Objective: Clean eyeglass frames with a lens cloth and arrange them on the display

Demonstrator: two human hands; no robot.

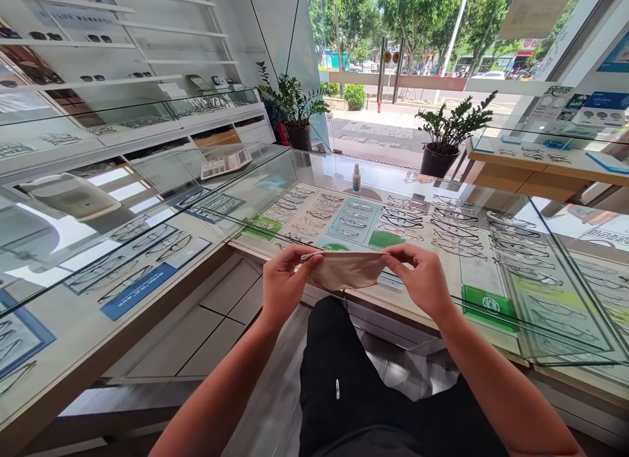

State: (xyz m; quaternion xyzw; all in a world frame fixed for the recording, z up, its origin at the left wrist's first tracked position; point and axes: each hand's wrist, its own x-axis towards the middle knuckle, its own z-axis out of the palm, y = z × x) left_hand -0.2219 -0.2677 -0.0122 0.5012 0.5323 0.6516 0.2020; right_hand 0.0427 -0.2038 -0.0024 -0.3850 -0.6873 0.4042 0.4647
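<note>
A beige cloth (348,271) is stretched between my two hands, just in front of the glass counter's near edge and above my lap. My left hand (286,283) pinches its upper left corner between thumb and fingers. At the upper right corner, my right hand (421,278) grips it the same way. The cloth's top edge runs nearly straight, and the lower part hangs loose. Whether anything lies behind or inside the cloth is hidden from me. Beyond it, a small white spray bottle (356,179) stands upright on the glass top.
The glass display counter (314,165) holds rows of eyeglasses (403,211) under its top. A calculator (226,164) rests on the glass at the left. Potted plants (299,133) stand beyond the counter. Another glass case with spectacles runs along my left, near a white chair (73,195).
</note>
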